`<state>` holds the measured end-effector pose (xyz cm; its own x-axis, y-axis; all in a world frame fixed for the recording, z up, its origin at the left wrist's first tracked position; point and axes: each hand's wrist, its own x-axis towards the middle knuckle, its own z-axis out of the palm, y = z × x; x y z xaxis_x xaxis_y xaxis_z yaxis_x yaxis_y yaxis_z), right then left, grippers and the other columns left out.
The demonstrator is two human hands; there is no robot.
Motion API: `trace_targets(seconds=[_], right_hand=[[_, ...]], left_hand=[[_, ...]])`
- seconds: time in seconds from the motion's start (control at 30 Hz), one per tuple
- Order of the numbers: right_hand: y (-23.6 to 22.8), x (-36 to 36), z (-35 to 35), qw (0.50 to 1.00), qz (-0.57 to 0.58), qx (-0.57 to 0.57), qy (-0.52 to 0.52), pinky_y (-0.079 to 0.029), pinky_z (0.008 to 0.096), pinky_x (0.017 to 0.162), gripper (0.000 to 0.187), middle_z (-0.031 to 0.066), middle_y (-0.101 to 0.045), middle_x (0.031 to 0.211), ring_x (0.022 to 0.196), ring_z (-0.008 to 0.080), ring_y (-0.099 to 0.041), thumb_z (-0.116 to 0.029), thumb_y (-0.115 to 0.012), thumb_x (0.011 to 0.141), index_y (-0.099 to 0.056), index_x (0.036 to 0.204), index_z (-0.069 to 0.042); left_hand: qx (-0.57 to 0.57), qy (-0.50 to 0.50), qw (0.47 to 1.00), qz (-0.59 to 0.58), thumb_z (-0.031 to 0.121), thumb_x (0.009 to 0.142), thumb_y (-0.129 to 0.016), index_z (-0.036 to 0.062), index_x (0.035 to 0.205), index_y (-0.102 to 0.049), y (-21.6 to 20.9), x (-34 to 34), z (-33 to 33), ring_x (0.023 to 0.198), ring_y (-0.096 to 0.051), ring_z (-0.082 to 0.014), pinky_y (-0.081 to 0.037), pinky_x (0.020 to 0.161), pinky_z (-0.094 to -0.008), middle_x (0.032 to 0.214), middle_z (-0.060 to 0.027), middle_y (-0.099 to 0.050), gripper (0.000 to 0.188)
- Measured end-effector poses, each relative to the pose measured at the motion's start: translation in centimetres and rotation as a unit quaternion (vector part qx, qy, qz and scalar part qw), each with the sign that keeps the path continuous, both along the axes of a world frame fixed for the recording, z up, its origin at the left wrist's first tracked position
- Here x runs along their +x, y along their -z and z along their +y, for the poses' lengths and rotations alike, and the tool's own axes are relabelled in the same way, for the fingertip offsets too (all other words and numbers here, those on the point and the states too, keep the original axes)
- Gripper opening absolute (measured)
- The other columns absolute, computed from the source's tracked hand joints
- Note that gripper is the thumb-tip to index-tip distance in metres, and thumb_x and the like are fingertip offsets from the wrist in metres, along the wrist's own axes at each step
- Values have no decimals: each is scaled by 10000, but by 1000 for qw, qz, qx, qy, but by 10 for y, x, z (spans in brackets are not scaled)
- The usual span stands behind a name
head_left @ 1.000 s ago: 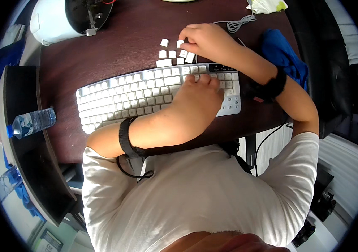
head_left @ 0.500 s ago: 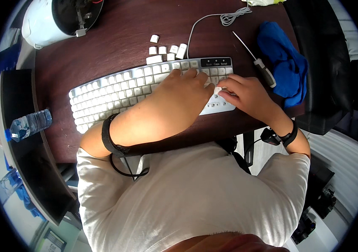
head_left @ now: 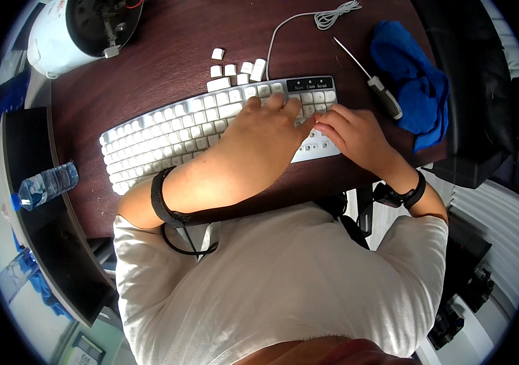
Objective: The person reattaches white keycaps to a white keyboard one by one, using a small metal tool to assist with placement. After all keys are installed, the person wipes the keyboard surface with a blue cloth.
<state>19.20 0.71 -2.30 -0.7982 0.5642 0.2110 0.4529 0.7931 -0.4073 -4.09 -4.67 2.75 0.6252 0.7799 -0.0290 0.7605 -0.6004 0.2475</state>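
Keyboard lies under our left hand, fingers bent, grip unclear. Just beside it, our right hand bunches its fingertips; pinching a keycap, we cannot tell. For seating, we favour square alignment, straight pressure. Loose keycaps: beyond the left hand.

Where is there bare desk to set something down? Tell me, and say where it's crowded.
The widest bare patch of desk lies between the white appliance, loose keycaps and keyboard; a smaller one between the cable and screwdriver. Crowded: the keyboard's right end, under the left hand and right hand, and the right side, by the blue cloth.
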Motion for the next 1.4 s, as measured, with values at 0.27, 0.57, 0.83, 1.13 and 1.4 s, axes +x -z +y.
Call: trace_targets(seconds=[0.27,0.57,0.83,1.13,1.4], right_hand=[[1,-2,4,998,21,53,-31,-504,307,555,175,34,-586,813,658,194,-636,-173,-708,867,-690,1011,-74],[9,-1,0,998,55,44,7,-513,309,569,173,37,-629,806,656,197,-650,-182,-735,856,-685,999,-100],[15,-1,-1,996,85,29,18,-508,302,572,193,42,-633,796,659,196,-651,-189,-733,864,-689,1029,-102],[19,4,-2,995,95,9,28,-498,302,565,195,40,-635,794,650,192,-645,-184,-732,865,-707,1040,-101],[23,1,-3,993,115,14,36,-494,304,555,197,39,-588,745,617,187,-622,-183,-743,851,-709,1024,-96]], left_hand=[[-16,0,1000,-12,-9,829,-555,77,1368,-580,0,-1,1,1151,-521,-325,-459,974,-418,1219,-153,-561,546],[-4,3,1000,-14,0,827,-561,88,1398,-563,1,-3,0,1131,-532,-315,-461,966,-403,1210,-148,-568,578],[11,10,1000,-8,0,822,-574,98,1392,-571,0,-2,0,1081,-551,-308,-477,929,-392,1169,-151,-575,578],[-3,6,1000,-4,-6,838,-563,112,1397,-570,-2,0,2,1060,-565,-302,-487,913,-393,1162,-152,-584,572],[-7,1,1000,-5,-3,837,-566,132,1385,-587,-2,1,5,1068,-561,-302,-486,914,-397,1177,-142,-576,565]])
